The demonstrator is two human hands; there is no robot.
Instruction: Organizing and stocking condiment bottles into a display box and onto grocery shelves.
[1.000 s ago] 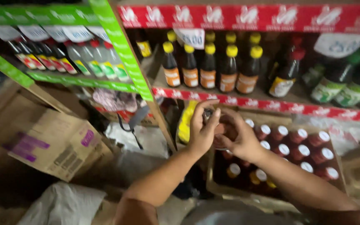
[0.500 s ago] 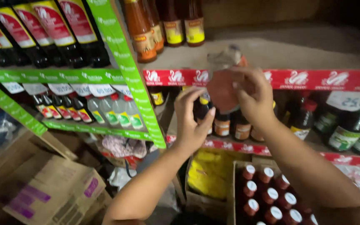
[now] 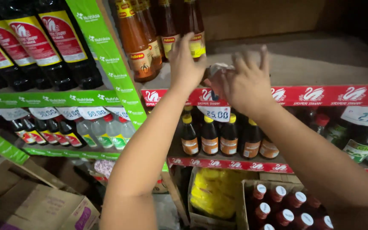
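Both hands are working up at the shelf edge (image 3: 320, 96); the right hand (image 3: 245, 83) is cupping a small bottle (image 3: 216, 74), fingers (image 3: 252, 59) spread and curling over its top, so most of it is hidden; the left hand (image 3: 186, 64) is pressing flat against its far side, fingers together and pointing up; the bottle is sitting between the two palms, seemingly upright, just beside the tall orange sauce bottles (image 3: 135, 44); both hands are touching it, the right covering more.

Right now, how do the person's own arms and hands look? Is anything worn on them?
Both forearms are bare as far as the view shows, without sleeves. The left hand and the right hand wear no gloves; no watch, ring or bracelet is visible.
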